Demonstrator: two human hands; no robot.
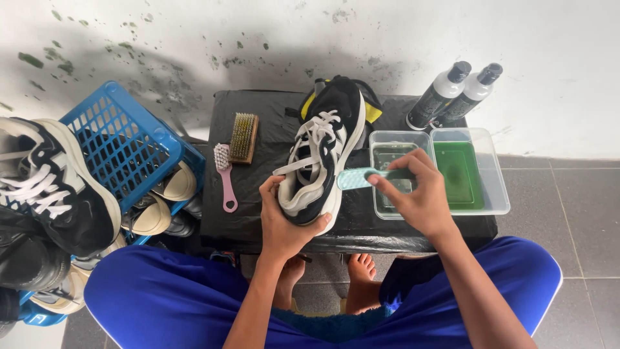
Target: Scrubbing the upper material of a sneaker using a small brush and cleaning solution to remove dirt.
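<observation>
A blue crate (126, 145) of shoes at far L; a wooden brush (244, 137) and pink brush (224, 174) lie on the black-covered table (258, 213). L hand (282, 223) grips the heel of a black-and-white sneaker (320, 158), long axis running away from the person. R hand (418, 194), just beside it, pinches a teal brush (357, 178) w/ head touching the sole edge, above two clear tubs (439, 169).

Left hand (284, 223) cupped at 6 o'clock, fingers curled upward; right hand (416, 194) pinching (thumb and forefinger) toward 9 o'clock, forearm extended.
</observation>
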